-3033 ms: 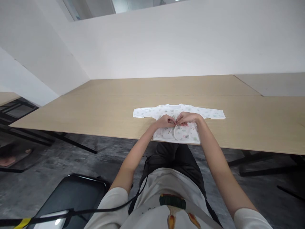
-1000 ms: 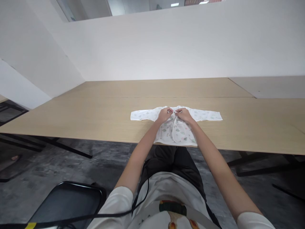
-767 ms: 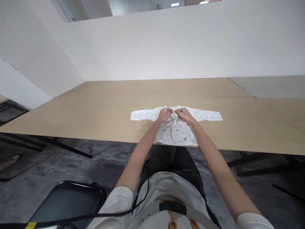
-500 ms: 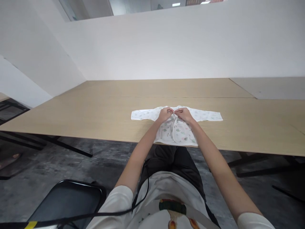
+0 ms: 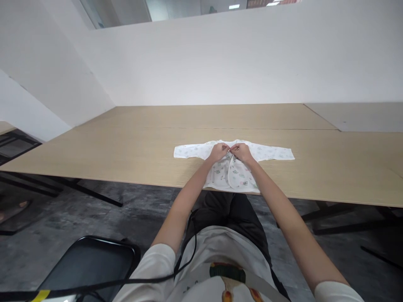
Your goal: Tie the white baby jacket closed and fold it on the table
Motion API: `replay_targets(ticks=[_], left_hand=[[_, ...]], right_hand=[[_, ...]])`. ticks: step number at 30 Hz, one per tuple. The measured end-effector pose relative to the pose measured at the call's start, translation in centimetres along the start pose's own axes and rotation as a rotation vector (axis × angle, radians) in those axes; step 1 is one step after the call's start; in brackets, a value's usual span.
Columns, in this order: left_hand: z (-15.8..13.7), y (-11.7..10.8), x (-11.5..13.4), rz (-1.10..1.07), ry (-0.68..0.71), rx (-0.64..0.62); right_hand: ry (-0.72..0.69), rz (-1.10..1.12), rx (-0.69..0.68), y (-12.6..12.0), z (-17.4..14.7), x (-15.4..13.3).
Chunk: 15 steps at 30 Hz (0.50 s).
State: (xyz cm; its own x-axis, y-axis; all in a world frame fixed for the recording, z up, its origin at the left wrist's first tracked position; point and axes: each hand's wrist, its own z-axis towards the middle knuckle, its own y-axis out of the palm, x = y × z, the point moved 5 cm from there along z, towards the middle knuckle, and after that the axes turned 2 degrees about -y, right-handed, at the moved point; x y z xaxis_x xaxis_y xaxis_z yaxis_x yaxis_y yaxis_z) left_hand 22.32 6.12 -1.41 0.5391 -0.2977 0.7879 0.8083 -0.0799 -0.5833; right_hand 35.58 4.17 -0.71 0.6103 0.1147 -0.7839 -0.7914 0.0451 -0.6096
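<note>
A small white baby shirt (image 5: 242,175) with a scattered print lies flat on the table, its two long sleeves spread to left and right. Its lower hem is at the table's front edge. My left hand (image 5: 218,151) and my right hand (image 5: 240,151) meet at the upper middle of the front opening. Both are closed in a pinch on the shirt's fabric, fingertips nearly touching. What exactly lies between the fingertips, perhaps a tie or fastener, is too small to make out. Below them, one front panel with a curved edge overlaps the other.
The wide wooden table (image 5: 126,147) runs to a white wall (image 5: 220,63) at the back. A black chair (image 5: 91,264) stands at my lower left on the grey floor. A black cable (image 5: 151,282) crosses in front of my body at the left.
My right hand has shifted very slightly left, and its fingers have moved a little at the front opening. My left hand and the shirt have stayed almost the same.
</note>
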Motion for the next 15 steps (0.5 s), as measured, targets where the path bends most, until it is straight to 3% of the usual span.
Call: replay_targets(ticks=[4, 9, 15], left_hand=[[0.0, 0.0, 0.1, -0.001, 0.023, -0.002], [0.0, -0.1, -0.1, 0.142, 0.056, 0.021], [-0.3, -0.9, 0.2, 0.348, 0.096, 0.033]], right_hand=[[-0.012, 0.014, 0.051, 0.0, 0.2, 0.2], [0.087, 0.083, 0.086, 0.1, 0.4, 1.1], [-0.004, -0.128, 0.158, -0.3, 0.5, 0.3]])
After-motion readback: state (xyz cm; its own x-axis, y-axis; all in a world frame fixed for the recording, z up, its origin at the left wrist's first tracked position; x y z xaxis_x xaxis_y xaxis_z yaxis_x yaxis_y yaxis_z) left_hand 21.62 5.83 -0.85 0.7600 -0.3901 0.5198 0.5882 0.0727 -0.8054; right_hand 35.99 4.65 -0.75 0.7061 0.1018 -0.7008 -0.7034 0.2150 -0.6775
